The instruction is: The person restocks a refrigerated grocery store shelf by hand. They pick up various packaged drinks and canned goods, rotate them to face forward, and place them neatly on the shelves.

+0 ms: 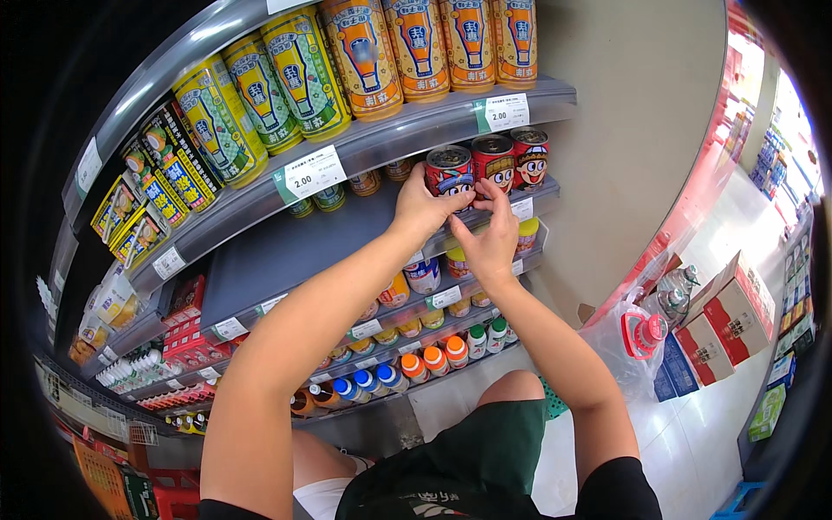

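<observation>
My left hand (421,203) is wrapped around a red drink can (448,170) with a cartoon face, its thumb across the front. The can stands at the right end of a shelf (286,247), close to the front edge. At that can's lower right is my right hand (491,227), thumb and fingers spread; its fingertips are close to the can, and whether they grip it is hidden. Two similar red cans, a middle can (495,166) and a right-hand can (531,159), stand upright just right of it.
Tall orange cans (419,49) and yellow-green cans (305,78) line the shelf above. Lower down are tins (422,276) and capped bottles (434,361). A beige panel (624,130) borders the right. Cartons (728,318) and a plastic bag (621,344) sit on the floor.
</observation>
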Demonstrator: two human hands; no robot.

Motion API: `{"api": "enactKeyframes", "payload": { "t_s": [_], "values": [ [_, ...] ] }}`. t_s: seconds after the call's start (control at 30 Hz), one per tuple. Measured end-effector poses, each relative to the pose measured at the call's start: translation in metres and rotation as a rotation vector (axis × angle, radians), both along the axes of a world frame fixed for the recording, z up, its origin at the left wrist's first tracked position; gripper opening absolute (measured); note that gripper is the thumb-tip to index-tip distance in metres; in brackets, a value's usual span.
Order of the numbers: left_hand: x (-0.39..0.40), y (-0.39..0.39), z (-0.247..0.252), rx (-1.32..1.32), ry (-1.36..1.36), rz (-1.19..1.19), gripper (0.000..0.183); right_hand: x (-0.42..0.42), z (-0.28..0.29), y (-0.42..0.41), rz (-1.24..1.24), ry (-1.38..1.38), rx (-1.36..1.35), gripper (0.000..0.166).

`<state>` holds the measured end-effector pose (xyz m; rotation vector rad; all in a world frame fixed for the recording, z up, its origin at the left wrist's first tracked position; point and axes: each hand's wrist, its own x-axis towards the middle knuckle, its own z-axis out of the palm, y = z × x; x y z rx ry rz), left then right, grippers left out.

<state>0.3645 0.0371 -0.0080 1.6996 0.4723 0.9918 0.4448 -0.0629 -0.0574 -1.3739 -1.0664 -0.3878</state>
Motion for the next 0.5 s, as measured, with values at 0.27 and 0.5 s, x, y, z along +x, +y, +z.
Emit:
{"api": "enactKeyframes", "payload": {
  "t_s": [0.27, 0.5],
  "values": [
    [-0.007, -0.001, -0.005, 0.158, -0.011, 0.07, 0.07, -0.008, -0.002, -0.003, -0.051, -0.05, 0.032, 0.062],
    [-0.039, -0.034, 0.021, 0.385, -0.01, 0.131, 0.077, -0.021, 0.015, -0.028, 0.144, 0.038, 0.001, 0.074]
  ]
}}
